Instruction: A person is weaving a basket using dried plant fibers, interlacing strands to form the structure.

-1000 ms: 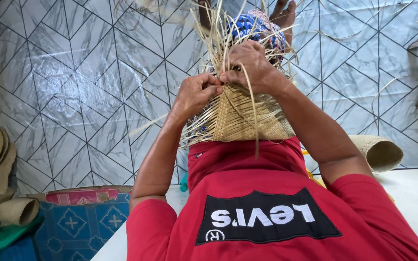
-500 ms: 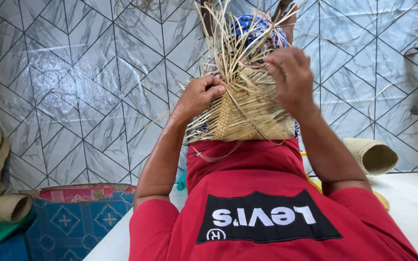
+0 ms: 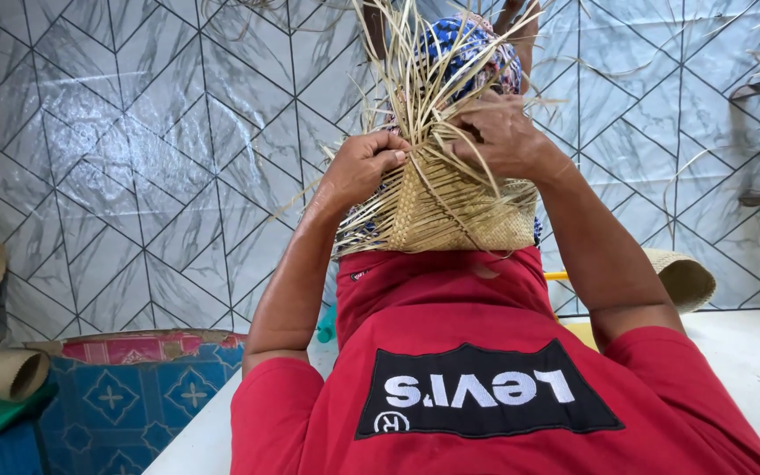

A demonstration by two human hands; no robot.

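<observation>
Against grey tiles, left hand [image 3: 364,165] and right hand [image 3: 501,136] pinch straw strands on the woven piece [image 3: 450,211], arms raised.

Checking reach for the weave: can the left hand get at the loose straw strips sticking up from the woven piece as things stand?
Probably yes. The left hand already grips the woven piece at its upper left edge, and the loose straw strips rise right beside its fingers. The right hand sits on the other side and nothing blocks the way.

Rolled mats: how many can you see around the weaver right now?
2. One rolled mat lies at the lower left beside the blue patterned cushion; another roll lies at the right behind the right forearm. The body may hide others.
</observation>
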